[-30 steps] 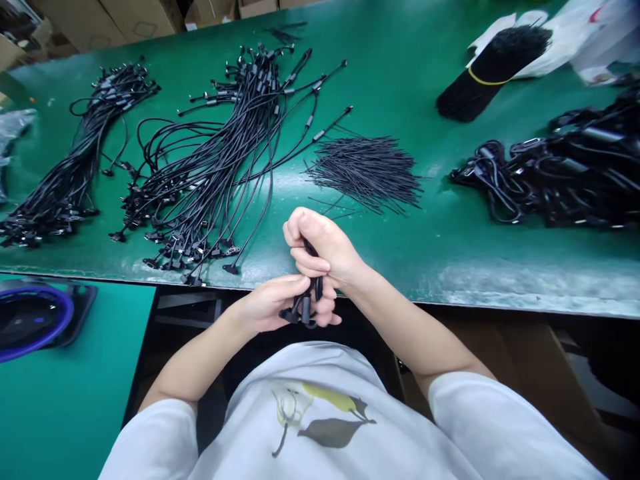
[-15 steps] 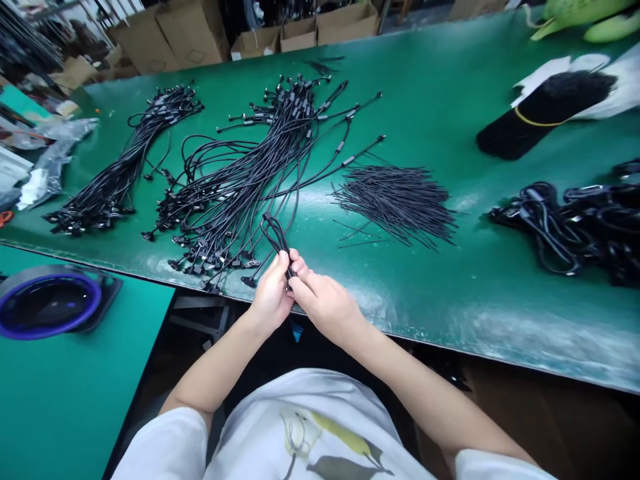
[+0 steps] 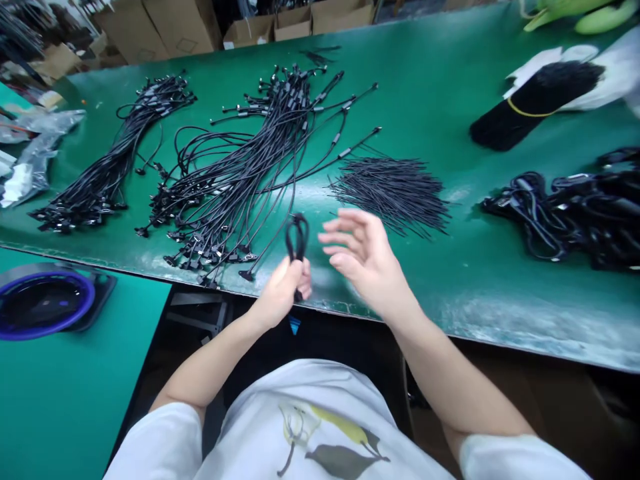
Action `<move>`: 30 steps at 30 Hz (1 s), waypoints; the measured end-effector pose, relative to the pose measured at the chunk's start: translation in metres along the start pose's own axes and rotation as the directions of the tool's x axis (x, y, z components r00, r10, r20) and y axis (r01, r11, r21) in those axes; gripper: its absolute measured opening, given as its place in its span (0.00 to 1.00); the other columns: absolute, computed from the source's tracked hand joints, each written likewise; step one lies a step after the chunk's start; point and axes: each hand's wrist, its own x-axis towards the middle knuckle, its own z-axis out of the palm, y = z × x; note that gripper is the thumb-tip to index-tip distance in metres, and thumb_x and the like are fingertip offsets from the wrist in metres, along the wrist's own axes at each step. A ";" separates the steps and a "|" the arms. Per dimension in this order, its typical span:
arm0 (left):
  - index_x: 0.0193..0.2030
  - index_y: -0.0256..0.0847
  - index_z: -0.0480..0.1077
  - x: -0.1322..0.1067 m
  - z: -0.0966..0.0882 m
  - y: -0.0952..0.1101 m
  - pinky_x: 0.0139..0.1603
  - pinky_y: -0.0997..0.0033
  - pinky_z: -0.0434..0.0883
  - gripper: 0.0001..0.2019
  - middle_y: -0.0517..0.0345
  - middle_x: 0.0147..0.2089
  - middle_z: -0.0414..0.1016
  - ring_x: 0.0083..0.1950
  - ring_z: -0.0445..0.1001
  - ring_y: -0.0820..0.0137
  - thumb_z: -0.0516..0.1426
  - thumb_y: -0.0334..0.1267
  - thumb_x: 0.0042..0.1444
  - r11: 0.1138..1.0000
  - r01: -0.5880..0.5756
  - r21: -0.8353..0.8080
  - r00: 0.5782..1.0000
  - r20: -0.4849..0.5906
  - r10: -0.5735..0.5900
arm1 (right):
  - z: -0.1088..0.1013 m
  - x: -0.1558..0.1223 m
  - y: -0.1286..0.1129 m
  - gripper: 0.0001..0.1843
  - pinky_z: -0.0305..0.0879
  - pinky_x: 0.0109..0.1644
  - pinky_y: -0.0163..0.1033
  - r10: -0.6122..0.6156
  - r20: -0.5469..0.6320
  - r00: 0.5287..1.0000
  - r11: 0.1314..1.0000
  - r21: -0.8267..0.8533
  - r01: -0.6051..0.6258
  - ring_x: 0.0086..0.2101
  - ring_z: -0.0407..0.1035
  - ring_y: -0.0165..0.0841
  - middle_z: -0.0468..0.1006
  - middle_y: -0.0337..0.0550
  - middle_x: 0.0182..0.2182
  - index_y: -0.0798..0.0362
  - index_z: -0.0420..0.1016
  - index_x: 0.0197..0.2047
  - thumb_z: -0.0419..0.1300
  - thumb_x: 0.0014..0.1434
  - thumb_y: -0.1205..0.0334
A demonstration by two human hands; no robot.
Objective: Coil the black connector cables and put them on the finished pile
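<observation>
The left hand [image 3: 280, 293] is curled nearly shut around a black cable loop [image 3: 297, 237], which stands upright above the fist, with a short tail of cable showing below it. The right hand [image 3: 365, 260] is wide open with its fingers spread. It holds nothing and hovers just beside the loop, over the front edge of the green table mat [image 3: 425, 87].

Going left to right, a round dish with a blue rim [image 3: 45, 303] sits on a lower teal surface, and crumpled clear plastic bags [image 3: 35, 153] lie at the far left of the mat. Next comes a bundle of black cables [image 3: 107, 160], then a larger fanned bundle [image 3: 235, 173] whose plug ends lie close to the mat's front edge, near the loop. To its right is a loose pile of short thin black wires [image 3: 393, 193], then a heavy tangle of black cords [image 3: 565, 220]. Behind that, a thick sheaf of black wires [image 3: 535, 107] tied with a yellow band rests on a white bag [image 3: 600, 80].

Cardboard boxes [image 3: 175, 27] stand beyond the far edge. A small blue tag [image 3: 295, 325] shows below the front edge. Any markings on the cables are too small to read. The person's white T-shirt [image 3: 330, 433] carries a printed pear and leaf.
</observation>
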 end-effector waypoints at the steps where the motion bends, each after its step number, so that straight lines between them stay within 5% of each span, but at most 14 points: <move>1: 0.32 0.39 0.62 -0.003 0.002 -0.003 0.26 0.75 0.61 0.21 0.67 0.24 0.54 0.24 0.55 0.78 0.60 0.56 0.55 0.997 0.065 0.042 0.990 0.119 -0.070 | 0.000 0.004 -0.006 0.32 0.70 0.40 0.34 0.010 0.043 0.999 0.994 0.109 -0.015 0.39 0.72 0.29 0.73 0.41 0.45 0.46 0.63 0.55 0.70 0.50 0.53; 3: 0.32 0.38 0.63 -0.010 0.006 -0.007 0.26 0.74 0.61 0.23 0.67 0.24 0.54 0.23 0.55 0.78 0.59 0.59 0.54 0.978 0.195 0.079 0.918 0.337 -0.211 | 0.004 0.009 -0.015 0.29 0.66 0.28 0.30 0.086 0.209 0.974 0.941 0.305 -0.148 0.26 0.68 0.24 0.72 0.34 0.33 0.47 0.65 0.52 0.69 0.51 0.49; 5: 0.32 0.38 0.64 -0.016 0.011 -0.009 0.24 0.75 0.60 0.25 0.68 0.23 0.52 0.23 0.52 0.78 0.57 0.62 0.55 0.954 0.297 0.035 0.856 0.433 -0.283 | 0.010 0.012 -0.019 0.21 0.52 0.17 0.26 0.152 0.286 0.946 0.850 0.450 -0.273 0.15 0.52 0.19 0.62 0.26 0.20 0.50 0.67 0.45 0.64 0.56 0.45; 9: 0.34 0.36 0.67 -0.016 0.014 -0.006 0.26 0.75 0.61 0.24 0.67 0.23 0.52 0.23 0.53 0.78 0.57 0.60 0.56 0.935 0.346 -0.077 0.897 0.319 -0.306 | 0.017 0.014 -0.021 0.23 0.37 0.14 0.25 0.232 0.186 0.955 0.761 0.576 -0.297 0.13 0.36 0.18 0.49 0.22 0.14 0.52 0.66 0.36 0.61 0.56 0.38; 15: 0.34 0.32 0.73 -0.003 0.007 -0.004 0.41 0.69 0.67 0.25 0.52 0.34 0.73 0.37 0.70 0.68 0.64 0.58 0.49 0.915 0.384 0.122 0.857 0.321 -0.403 | 0.009 0.008 -0.018 0.22 0.39 0.15 0.25 0.290 0.182 0.939 0.802 0.489 -0.343 0.14 0.38 0.18 0.48 0.23 0.13 0.53 0.64 0.29 0.62 0.56 0.42; 19: 0.35 0.35 0.70 -0.001 0.014 -0.005 0.39 0.70 0.67 0.20 0.61 0.26 0.66 0.30 0.65 0.74 0.61 0.53 0.55 0.930 0.361 0.071 0.890 0.271 -0.366 | 0.003 0.008 -0.012 0.22 0.47 0.16 0.26 0.278 0.079 0.957 0.829 0.484 -0.280 0.14 0.47 0.19 0.54 0.26 0.15 0.53 0.64 0.28 0.63 0.57 0.44; 24: 0.35 0.36 0.68 -0.003 0.020 -0.008 0.25 0.78 0.58 0.18 0.69 0.22 0.52 0.21 0.50 0.80 0.63 0.50 0.54 0.825 0.557 -0.095 0.788 0.373 -0.489 | -0.004 0.016 -0.002 0.22 0.49 0.17 0.27 0.301 0.105 0.948 0.810 0.496 -0.313 0.15 0.46 0.18 0.52 0.26 0.18 0.52 0.63 0.31 0.61 0.58 0.42; 27: 0.34 0.37 0.66 -0.004 0.015 -0.008 0.22 0.80 0.52 0.17 0.70 0.21 0.49 0.21 0.46 0.81 0.62 0.51 0.55 0.828 0.557 -0.070 0.794 0.337 -0.506 | -0.016 0.017 -0.003 0.20 0.55 0.20 0.30 0.198 0.044 0.979 0.947 0.251 -0.202 0.16 0.48 0.20 0.55 0.28 0.20 0.51 0.65 0.33 0.55 0.63 0.42; 29: 0.33 0.38 0.65 -0.002 0.010 -0.006 0.22 0.80 0.52 0.17 0.70 0.22 0.50 0.21 0.47 0.81 0.61 0.51 0.56 0.872 0.490 0.015 0.840 0.260 -0.476 | -0.028 0.013 -0.007 0.15 0.67 0.31 0.36 -0.056 0.120 0.991 0.986 -0.152 0.074 0.22 0.63 0.25 0.66 0.34 0.24 0.50 0.70 0.37 0.53 0.66 0.48; 30: 0.32 0.38 0.64 -0.001 0.007 -0.004 0.22 0.79 0.51 0.18 0.70 0.22 0.51 0.21 0.47 0.80 0.60 0.52 0.56 0.890 0.448 0.079 0.861 0.230 -0.454 | -0.033 0.010 -0.009 0.12 0.69 0.40 0.41 -0.183 0.255 0.950 0.900 -0.346 0.266 0.30 0.69 0.29 0.72 0.38 0.30 0.49 0.72 0.41 0.52 0.67 0.51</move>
